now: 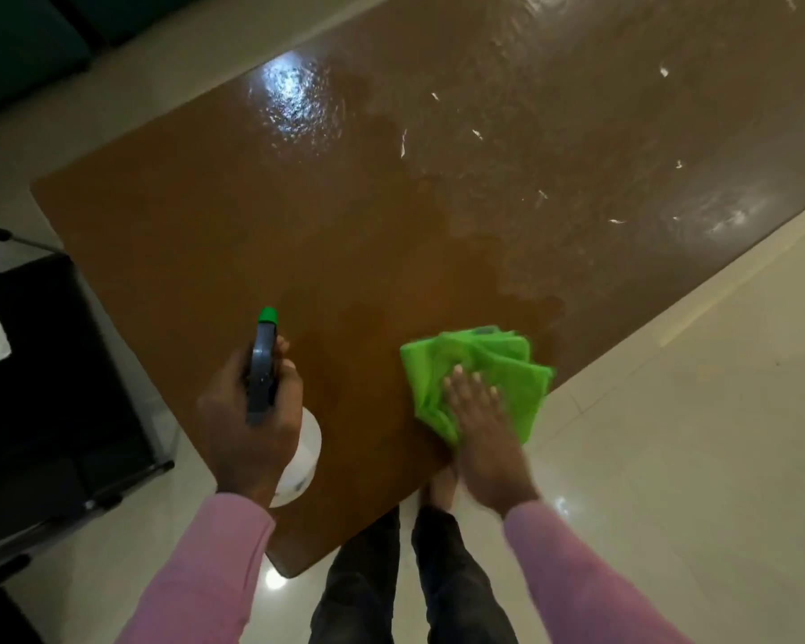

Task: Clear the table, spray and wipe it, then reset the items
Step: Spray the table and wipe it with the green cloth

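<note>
Left hand [247, 420] is observed clenched around the neck of a spray bottle [263, 364], whose dark trigger head and green nozzle tip are pointed away over the tabletop [205, 234]; the white body of the bottle is seen below the hand, just beyond the near left edge. A dark cart or chair frame [66, 411] is noted on the floor to the left, well apart from the work.

Right hand [479, 425] is laid flat, fingers spread, pressing a folded green microfibre cloth [479, 364] onto the tabletop close to its near right edge. The cloth is not gripped; it is held down by the palm and fingers.

Wiping is judged to be the step in hand. A wet, glossy sheen and small white flecks [477, 134] are seen across the far and right portions, while the near left portion appears matt and dry. It is recommended that overlapping strokes be carried from the wet area toward one edge, that flat pressure be kept on the cloth so the folds do not bunch, and that the flecks be gathered rather than pushed off onto the floor. The cloth should be refolded to a clean face once loaded.

No items are seen on the surface. No brand, label or writing can be read on the bottle or cloth.
</note>
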`<state>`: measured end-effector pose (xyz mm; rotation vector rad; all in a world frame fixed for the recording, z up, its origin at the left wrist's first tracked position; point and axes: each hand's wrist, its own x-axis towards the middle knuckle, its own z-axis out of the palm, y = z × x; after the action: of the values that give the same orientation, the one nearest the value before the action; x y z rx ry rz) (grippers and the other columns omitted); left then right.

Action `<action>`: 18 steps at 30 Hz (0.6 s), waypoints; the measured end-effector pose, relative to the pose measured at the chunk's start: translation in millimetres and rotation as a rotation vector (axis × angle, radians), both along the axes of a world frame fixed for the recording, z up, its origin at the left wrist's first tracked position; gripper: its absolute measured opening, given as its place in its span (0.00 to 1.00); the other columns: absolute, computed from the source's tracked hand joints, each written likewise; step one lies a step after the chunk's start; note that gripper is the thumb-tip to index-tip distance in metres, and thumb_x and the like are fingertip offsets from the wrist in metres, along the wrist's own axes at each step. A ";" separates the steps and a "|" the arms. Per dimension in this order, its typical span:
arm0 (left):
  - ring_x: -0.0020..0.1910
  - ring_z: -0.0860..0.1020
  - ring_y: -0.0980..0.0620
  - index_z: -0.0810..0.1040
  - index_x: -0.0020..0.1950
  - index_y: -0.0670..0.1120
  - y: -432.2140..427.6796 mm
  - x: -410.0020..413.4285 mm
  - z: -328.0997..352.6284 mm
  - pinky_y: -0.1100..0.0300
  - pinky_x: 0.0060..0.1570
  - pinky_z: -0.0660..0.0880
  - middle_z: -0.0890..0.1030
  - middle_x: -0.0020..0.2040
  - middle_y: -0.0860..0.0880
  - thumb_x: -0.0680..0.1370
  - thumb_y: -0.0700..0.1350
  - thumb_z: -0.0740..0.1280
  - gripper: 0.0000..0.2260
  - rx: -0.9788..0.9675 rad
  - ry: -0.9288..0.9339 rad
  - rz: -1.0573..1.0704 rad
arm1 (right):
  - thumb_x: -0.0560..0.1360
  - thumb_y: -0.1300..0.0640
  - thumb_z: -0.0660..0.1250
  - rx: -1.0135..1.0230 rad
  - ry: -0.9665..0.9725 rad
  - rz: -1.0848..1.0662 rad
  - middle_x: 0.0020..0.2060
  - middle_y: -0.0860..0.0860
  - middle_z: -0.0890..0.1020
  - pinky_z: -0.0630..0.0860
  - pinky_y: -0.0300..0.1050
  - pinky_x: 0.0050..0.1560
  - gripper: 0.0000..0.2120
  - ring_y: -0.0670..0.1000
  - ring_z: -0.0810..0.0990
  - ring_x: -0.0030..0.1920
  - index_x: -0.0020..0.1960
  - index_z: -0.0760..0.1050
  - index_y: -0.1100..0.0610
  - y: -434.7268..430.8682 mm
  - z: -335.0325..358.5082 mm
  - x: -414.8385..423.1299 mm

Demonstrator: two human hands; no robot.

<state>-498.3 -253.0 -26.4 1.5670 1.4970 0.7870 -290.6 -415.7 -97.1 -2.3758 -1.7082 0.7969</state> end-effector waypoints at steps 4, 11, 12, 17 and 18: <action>0.36 0.79 0.49 0.77 0.53 0.58 -4.7 3.2 1.8 0.49 0.33 0.78 0.79 0.38 0.55 0.75 0.55 0.65 0.08 -0.062 0.030 -0.099 | 0.82 0.54 0.54 -0.058 -0.024 -0.295 0.76 0.50 0.41 0.37 0.50 0.75 0.29 0.53 0.37 0.76 0.78 0.43 0.54 53.8 -1.9 72.0; 0.31 0.76 0.50 0.77 0.45 0.53 -3.1 36.4 7.0 0.64 0.27 0.72 0.79 0.36 0.51 0.77 0.41 0.69 0.07 -0.300 0.022 -0.199 | 0.77 0.58 0.60 -0.153 -0.001 -0.181 0.76 0.51 0.37 0.38 0.56 0.76 0.39 0.57 0.32 0.76 0.77 0.38 0.53 36.4 4.9 -12.6; 0.29 0.75 0.50 0.77 0.45 0.53 0.4 46.6 7.5 0.64 0.25 0.70 0.78 0.35 0.51 0.77 0.43 0.68 0.05 -0.326 0.019 -0.235 | 0.76 0.57 0.60 -0.171 -0.013 -0.185 0.76 0.51 0.36 0.37 0.55 0.76 0.39 0.56 0.32 0.75 0.78 0.37 0.53 35.5 2.3 -17.4; 0.27 0.73 0.57 0.75 0.42 0.51 28.4 110.8 9.8 0.67 0.25 0.66 0.75 0.29 0.56 0.73 0.51 0.65 0.05 -0.275 0.099 -0.434 | 0.71 0.59 0.63 -0.170 0.027 -0.237 0.78 0.54 0.47 0.40 0.56 0.75 0.40 0.60 0.41 0.77 0.78 0.47 0.57 38.4 6.1 -19.6; 0.28 0.74 0.56 0.75 0.41 0.51 33.5 126.6 10.4 0.63 0.26 0.68 0.76 0.30 0.55 0.72 0.52 0.64 0.05 -0.263 0.144 -0.500 | 0.71 0.59 0.63 -0.170 0.034 -0.241 0.78 0.54 0.49 0.41 0.56 0.74 0.40 0.61 0.43 0.77 0.78 0.49 0.57 38.3 6.1 -19.3</action>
<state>-371.7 -219.5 -15.9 1.7159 1.1694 0.1874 -309.9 -377.3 -91.0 -2.5959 -1.3549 0.9681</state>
